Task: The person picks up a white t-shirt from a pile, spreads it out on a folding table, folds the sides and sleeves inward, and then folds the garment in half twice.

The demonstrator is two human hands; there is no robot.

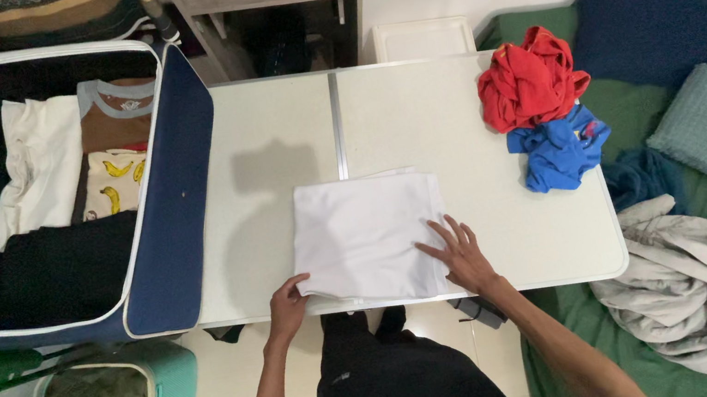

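Currently the left hand (287, 300) is pinching the near-left corner of the folded white cloth (366, 237), fingers curled onto its edge, while the right hand (461, 254) is lying flat on the near-right part, fingers spread and released. The cloth is resting on the near half of the white table (271, 145), its near edge lying close to the table edge. Risk, as a judgement: a pull from the left hand without pressure from the right could be dragging the layers askew or sliding the cloth off the near edge. A red garment (530, 79) and a blue one (559, 149) are sitting bunched at the far right, near the table's right edge, and could slip off. An open suitcase (171, 198) is overlapping the table's left side. The number of cloth layers is hard to make out; the left thumb is hidden.
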